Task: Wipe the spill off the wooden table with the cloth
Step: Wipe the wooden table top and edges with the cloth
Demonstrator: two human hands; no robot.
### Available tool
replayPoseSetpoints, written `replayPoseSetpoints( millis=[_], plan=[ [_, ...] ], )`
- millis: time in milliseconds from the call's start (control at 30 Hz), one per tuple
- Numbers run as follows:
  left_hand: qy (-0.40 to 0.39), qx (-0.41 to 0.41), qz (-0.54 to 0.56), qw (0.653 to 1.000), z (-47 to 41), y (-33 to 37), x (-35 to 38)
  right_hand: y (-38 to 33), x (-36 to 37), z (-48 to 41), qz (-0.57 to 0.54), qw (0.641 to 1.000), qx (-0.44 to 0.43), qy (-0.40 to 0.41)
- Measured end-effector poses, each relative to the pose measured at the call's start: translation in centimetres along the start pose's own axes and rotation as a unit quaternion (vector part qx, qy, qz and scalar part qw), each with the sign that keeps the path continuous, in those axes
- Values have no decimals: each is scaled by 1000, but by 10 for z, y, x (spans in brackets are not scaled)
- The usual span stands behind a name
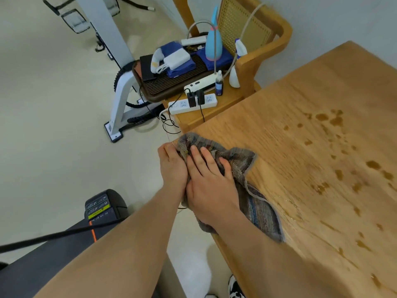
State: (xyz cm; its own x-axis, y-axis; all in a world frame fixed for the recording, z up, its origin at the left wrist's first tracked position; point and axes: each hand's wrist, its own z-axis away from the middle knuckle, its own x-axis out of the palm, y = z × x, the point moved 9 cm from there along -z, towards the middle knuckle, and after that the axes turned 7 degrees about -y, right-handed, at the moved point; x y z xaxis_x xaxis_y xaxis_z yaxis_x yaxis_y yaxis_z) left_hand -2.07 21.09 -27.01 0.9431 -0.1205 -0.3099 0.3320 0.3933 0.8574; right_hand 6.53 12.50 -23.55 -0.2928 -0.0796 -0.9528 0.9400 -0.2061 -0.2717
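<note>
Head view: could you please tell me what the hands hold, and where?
Striped grey-brown cloth: left hand pinches its bunched end beyond the wooden table's edge; right hand lays its fingers flat on it.

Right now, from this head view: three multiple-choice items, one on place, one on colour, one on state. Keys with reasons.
1. Where is the cloth?
A. On the floor
B. At the wooden table, on its near edge
C. In a bucket

2. What colour is the tall bottle on the chair?
A. Light blue
B. Red
C. Black

3. What state is the spill in?
A. Wiped off
B. Covered by the cloth
C. Lying in brown drops on the wood

1 B: the left hand and right hand are on it at that edge.
2 A: its body is pale blue.
3 C: drops dot the wood to the right of the cloth.
</note>
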Motion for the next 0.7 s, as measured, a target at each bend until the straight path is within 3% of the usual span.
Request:
replayPoseSetpoints(
  millis=[133, 300, 400, 500, 533, 700],
  plan=[
    [9, 15, -37, 999, 2, 4, -2, 11, -8, -7, -5, 1000, -13, -6],
    [10, 41, -94, 995, -2, 6, -2, 76, -29, -33, -11, 994, 112, -14],
    [7, 106, -253, 962, -6, 19, -2, 85, -33, -40, -8, 987, 161, -10],
    [-65, 220, -444, 866, -11, 48, 15, 74, -29, -35, -5, 981, 192, -8],
    [-98, 229, -464, 850, -18, 60, 24, 67, -25, -32, -4, 979, 204, -10],
    [-268, 179, -407, 855, -47, 92, 100, 26, -7, -13, -3, 977, 209, -30]
  ],
)
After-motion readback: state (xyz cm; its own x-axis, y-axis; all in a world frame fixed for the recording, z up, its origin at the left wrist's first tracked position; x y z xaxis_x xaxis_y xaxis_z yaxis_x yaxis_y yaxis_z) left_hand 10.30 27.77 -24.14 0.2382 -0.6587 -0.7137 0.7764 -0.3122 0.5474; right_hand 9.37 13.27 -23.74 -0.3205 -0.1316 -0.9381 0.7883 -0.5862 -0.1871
